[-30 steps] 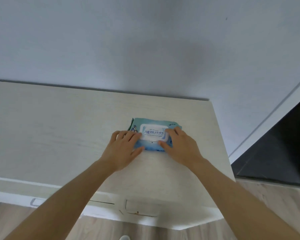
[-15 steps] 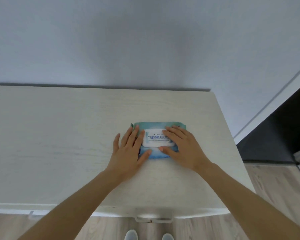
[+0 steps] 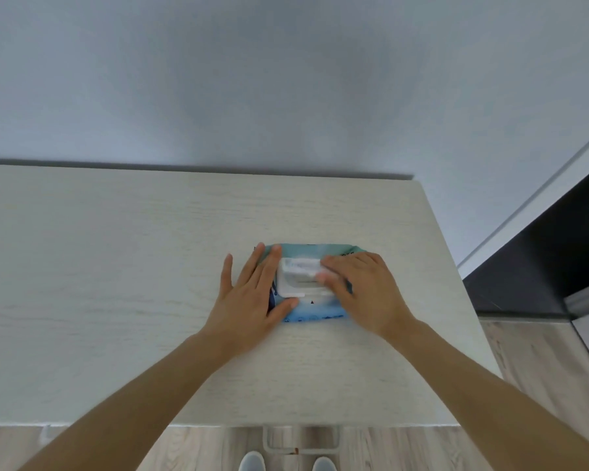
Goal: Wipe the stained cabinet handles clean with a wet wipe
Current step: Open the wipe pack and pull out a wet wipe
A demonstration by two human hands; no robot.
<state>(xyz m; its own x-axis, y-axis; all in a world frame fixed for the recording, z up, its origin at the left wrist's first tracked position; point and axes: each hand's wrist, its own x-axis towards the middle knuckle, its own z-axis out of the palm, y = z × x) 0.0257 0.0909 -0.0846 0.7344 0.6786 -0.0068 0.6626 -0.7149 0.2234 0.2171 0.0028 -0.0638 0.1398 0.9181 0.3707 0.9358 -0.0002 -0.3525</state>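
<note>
One pale wood-grain cabinet top [image 3: 116, 266] against a grey-white wall [image 3: 252, 79].

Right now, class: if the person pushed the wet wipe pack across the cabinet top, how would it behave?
The wet wipe pack lies flat and low, so it would probably slide, not roll or tip. Its soft wrapper likely dents under the left hand. The white flip lid looks stiffer.

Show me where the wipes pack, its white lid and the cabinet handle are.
wipes pack [image 3: 315, 311]: head view, blue front edge.
white lid [image 3: 298, 268]: head view, raised flap.
cabinet handle [image 3: 301, 448]: head view, front bar.
</note>
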